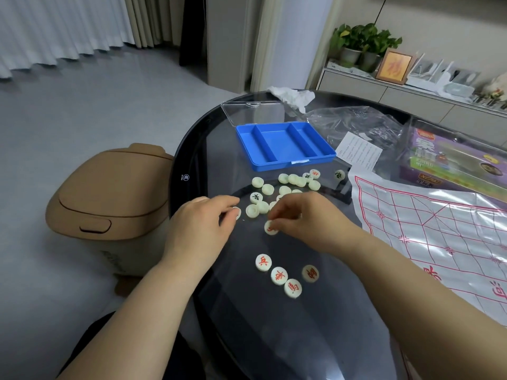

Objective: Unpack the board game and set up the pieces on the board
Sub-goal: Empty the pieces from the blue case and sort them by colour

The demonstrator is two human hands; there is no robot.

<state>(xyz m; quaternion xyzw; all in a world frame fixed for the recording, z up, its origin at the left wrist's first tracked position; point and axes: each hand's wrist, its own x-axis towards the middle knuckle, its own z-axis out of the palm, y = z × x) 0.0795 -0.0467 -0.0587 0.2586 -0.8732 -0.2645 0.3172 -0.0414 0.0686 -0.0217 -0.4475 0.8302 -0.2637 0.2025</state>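
Note:
Several cream round game pieces (290, 179) lie scattered on the dark glass table (301, 325), most of them face down. Closer to me, several red-lettered pieces (279, 275) lie face up in a small group. My left hand (201, 229) pinches a piece (237, 212) at its fingertips. My right hand (307, 215) pinches a red-lettered piece (271, 227) just above the glass. The plastic board sheet (439, 237) with red grid lines lies at the right, with no pieces on it. An empty blue tray (285, 144) sits behind the pieces.
The tray's clear lid (255, 112) lies behind it. A crumpled plastic bag (356, 124), a paper leaflet (358, 152) and a purple game box (450, 163) lie at the back right. A tan bin (109, 198) stands on the floor left of the table.

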